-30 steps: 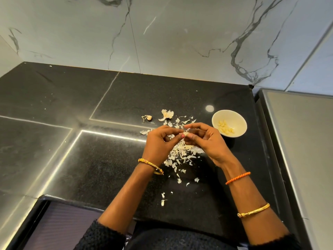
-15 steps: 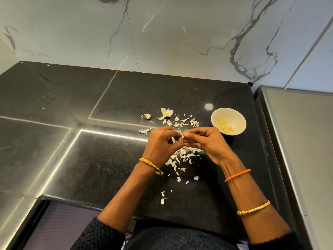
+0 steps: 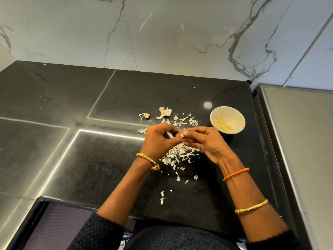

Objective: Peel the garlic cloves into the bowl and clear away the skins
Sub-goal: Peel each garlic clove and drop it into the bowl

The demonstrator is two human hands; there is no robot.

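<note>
Over skin pile (image 3: pixel 177 154), head view: left hand (image 3: pixel 158 139) and right hand (image 3: pixel 203 139) both pinch garlic clove (image 3: pixel 182 135) (mostly hidden); hands lifted slightly since a second ago, peeling unfinished. Bowl (image 3: pixel 239 120) holds peeled cloves (image 3: pixel 224 123).

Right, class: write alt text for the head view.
Left hand and right hand pinch a garlic cloves piece above scattered skins on a black counter; a white bowl of peeled cloves sits right.
</note>
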